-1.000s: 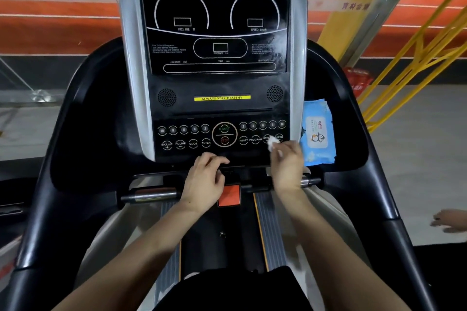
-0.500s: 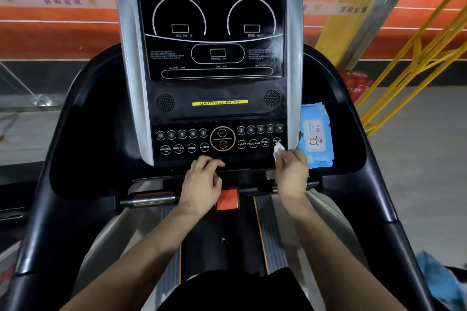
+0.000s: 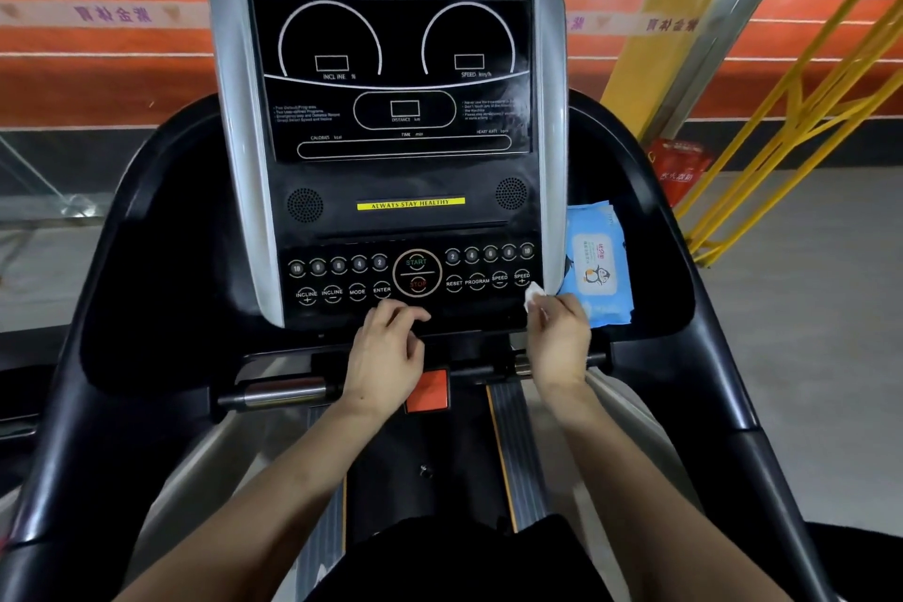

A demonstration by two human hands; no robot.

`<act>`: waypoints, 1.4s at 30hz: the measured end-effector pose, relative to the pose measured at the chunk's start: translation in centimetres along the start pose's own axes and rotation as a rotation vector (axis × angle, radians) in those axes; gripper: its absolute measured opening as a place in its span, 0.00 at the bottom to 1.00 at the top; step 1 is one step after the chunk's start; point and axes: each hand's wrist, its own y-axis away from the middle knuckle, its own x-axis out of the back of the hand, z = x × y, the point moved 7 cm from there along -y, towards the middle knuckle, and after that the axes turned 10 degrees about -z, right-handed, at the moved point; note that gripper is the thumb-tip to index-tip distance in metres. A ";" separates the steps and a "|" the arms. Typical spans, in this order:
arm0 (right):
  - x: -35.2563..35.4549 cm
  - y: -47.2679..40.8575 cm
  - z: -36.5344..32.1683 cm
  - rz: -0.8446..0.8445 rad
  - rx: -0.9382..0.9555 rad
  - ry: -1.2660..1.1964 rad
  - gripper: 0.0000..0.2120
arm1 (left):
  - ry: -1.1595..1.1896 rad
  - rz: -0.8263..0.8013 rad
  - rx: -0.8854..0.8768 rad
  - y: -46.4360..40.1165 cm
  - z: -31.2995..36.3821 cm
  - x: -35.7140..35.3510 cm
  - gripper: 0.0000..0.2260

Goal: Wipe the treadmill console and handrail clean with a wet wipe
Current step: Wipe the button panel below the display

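The black treadmill console [image 3: 391, 122] with silver side trims fills the upper middle of the head view. My right hand [image 3: 559, 340] pinches a small white wet wipe [image 3: 533, 294] against the console's lower right corner, just below the SPEED + button. My left hand [image 3: 386, 350] rests with loosely bent fingers on the console's bottom edge, under the STOP button, and holds nothing. The black handrail [image 3: 708, 323] curves round both sides. A short chrome grip bar [image 3: 283, 394] lies below the console on the left.
A blue pack of wet wipes [image 3: 598, 259] lies in the tray right of the console. An orange safety key block [image 3: 427, 389] sits under the console. Yellow metal railings [image 3: 782, 122] and a red box [image 3: 677, 171] stand on the floor beyond at the right.
My right hand has slid the wipe rightward along the button row to the console's lower right corner. The view has tilted up slightly. My left hand has stayed in place.
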 end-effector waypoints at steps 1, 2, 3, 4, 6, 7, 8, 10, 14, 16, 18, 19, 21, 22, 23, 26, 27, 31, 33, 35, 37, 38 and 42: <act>0.0 -0.5 -0.4 -0.013 0.014 0.005 0.05 | -0.002 0.003 -0.002 0.0 0.1 0.0 0.17; 0.1 -1.4 -1.0 -0.019 0.024 0.001 0.05 | -0.001 0.008 0.002 -0.1 0.1 0.0 0.17; 0.3 -2.7 -1.7 -0.015 0.032 -0.009 0.06 | 0.002 0.014 0.008 -0.2 0.2 0.0 0.17; 0.8 -4.3 -2.5 -0.001 0.041 -0.021 0.06 | 0.005 0.021 0.013 -0.3 0.4 0.0 0.17; 1.9 -7.4 -3.9 0.020 0.049 -0.020 0.07 | 0.005 0.030 0.011 -0.3 0.9 0.0 0.17; 2.3 -8.5 -4.4 0.018 0.055 -0.009 0.08 | 0.005 0.032 0.007 -0.3 1.1 0.0 0.17; 2.5 -8.9 -4.7 0.015 0.067 0.003 0.08 | 0.004 0.031 0.002 -0.3 1.3 0.0 0.17; 2.3 -8.0 -4.7 0.003 0.079 0.027 0.08 | -0.004 0.030 -0.003 -0.3 1.4 0.1 0.17; 0.4 -3.3 -3.0 -0.061 0.116 0.026 0.07 | -0.021 0.067 0.017 -0.1 0.7 0.8 0.17; 0.2 -3.1 -2.9 -0.058 0.119 0.010 0.07 | -0.031 0.094 0.030 0.1 0.2 1.3 0.17; 0.4 -4.3 -3.5 -0.021 0.116 -0.008 0.06 | -0.043 0.104 0.040 0.3 -0.2 1.7 0.18; 0.5 -4.9 -4.0 0.004 0.116 -0.017 0.06 | -0.051 0.105 0.046 0.5 -0.4 1.9 0.18; 0.4 -5.5 -5.4 0.037 0.129 -0.024 0.05 | -0.072 0.099 0.059 0.7 -0.9 2.3 0.17; 0.1 -5.4 -6.2 0.046 0.146 -0.012 0.05 | -0.086 0.097 0.062 0.8 -1.1 2.6 0.17; -0.2 -5.1 -7.2 0.052 0.172 0.005 0.05 | -0.102 0.098 0.066 0.8 -1.5 3.0 0.17; -2.2 -4.2 -9.8 -0.012 0.241 -0.012 0.06 | -0.166 0.123 0.086 1.1 -2.6 4.1 0.17; -2.9 -3.8 -10.8 -0.035 0.259 -0.020 0.06 | -0.181 0.137 0.087 1.3 -2.9 4.5 0.17; -5.0 -3.1 -14.5 -0.084 0.302 -0.021 0.08 | -0.227 0.162 0.086 1.7 -4.2 5.8 0.19; -6.0 -2.7 -16.2 -0.094 0.313 -0.022 0.08 | -0.235 0.176 0.096 2.0 -5.0 6.8 0.19; -7.5 -1.8 -18.6 -0.118 0.350 -0.004 0.07 | -0.237 0.185 0.119 2.4 -5.9 7.8 0.20; -9.3 -0.5 -21.4 -0.163 0.412 0.021 0.07 | -0.229 0.195 0.135 2.7 -6.8 8.5 0.22; -10.0 -0.1 -22.7 -0.183 0.433 0.029 0.06 | -0.226 0.201 0.139 2.9 -7.2 8.8 0.23; -10.0 -0.6 -22.5 -0.220 0.435 0.057 0.06 | -0.211 0.190 0.165 3.5 -8.6 9.5 0.26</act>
